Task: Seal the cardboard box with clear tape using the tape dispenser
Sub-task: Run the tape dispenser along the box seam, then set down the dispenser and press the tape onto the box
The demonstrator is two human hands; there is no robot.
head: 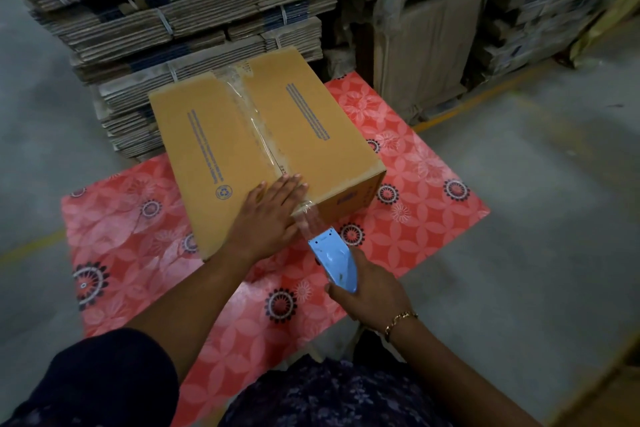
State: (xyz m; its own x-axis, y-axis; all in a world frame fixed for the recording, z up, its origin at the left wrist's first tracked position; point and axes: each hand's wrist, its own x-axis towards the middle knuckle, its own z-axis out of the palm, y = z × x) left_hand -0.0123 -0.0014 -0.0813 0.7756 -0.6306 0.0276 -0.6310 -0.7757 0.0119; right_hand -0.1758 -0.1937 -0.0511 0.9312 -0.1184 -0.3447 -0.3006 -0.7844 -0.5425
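Observation:
A closed brown cardboard box lies on a red flowered mat. Clear tape runs along its centre seam from the far edge to the near edge. My left hand rests flat on the box's near edge, fingers spread beside the seam. My right hand grips a light blue tape dispenser just off the near side of the box. A short stretch of clear tape spans from the box's near face to the dispenser's toothed end.
Strapped bundles of flattened cartons are stacked right behind the box. More stacked cardboard, some wrapped in plastic, stands at the back right. Grey concrete floor with a yellow line surrounds the mat.

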